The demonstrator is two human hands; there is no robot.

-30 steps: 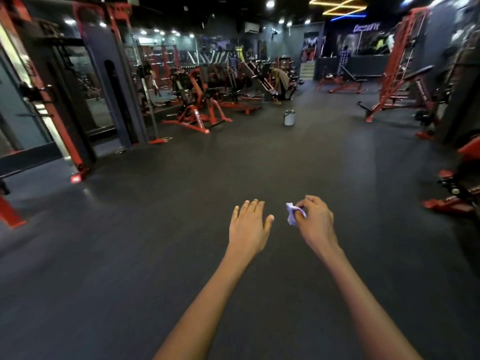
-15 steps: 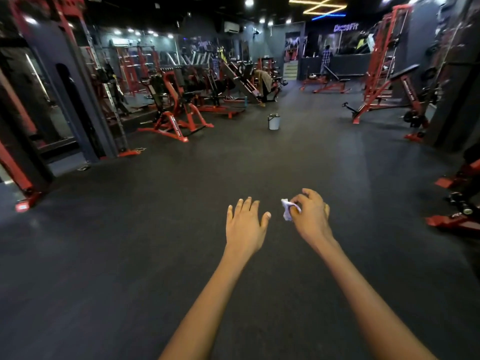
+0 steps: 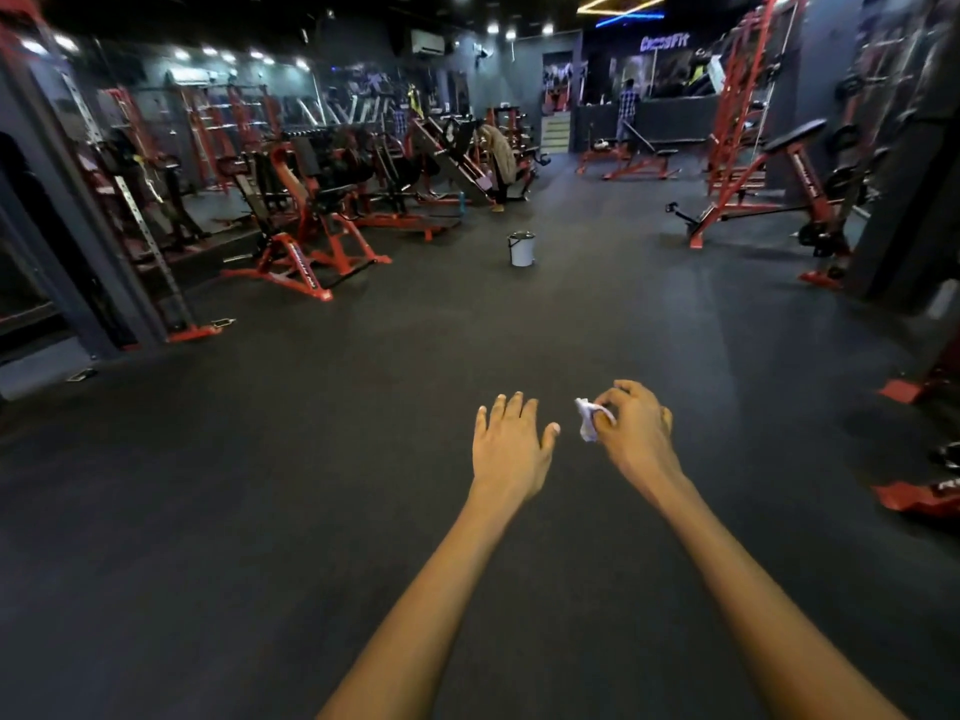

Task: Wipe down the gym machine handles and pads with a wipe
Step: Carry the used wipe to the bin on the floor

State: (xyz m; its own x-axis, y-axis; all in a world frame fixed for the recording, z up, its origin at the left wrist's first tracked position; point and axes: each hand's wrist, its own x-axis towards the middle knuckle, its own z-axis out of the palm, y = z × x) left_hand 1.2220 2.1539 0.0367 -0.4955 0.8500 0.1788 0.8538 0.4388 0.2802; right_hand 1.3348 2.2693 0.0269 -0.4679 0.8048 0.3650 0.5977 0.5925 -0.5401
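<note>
Both my arms reach out over the dark rubber floor. My right hand (image 3: 636, 433) is closed around a small crumpled white wipe (image 3: 587, 419), which sticks out by the thumb. My left hand (image 3: 511, 446) is flat, palm down, fingers slightly spread, holding nothing. No machine is within reach: the closest red and black machine with pads (image 3: 306, 220) stands far off to the left, and a red bench machine (image 3: 763, 189) stands far off to the right.
A white bucket (image 3: 521, 248) stands on the floor ahead in the middle. A person (image 3: 500, 158) bends over a machine at the back, another (image 3: 627, 114) stands near the counter. Red machine feet (image 3: 919, 496) lie close at the right edge. A tall rack (image 3: 140, 226) lines the left.
The view has swung to the right and moved forward, so the left rack and machines have slid leftward. My hands keep the same pose, the wipe still in my right hand.
</note>
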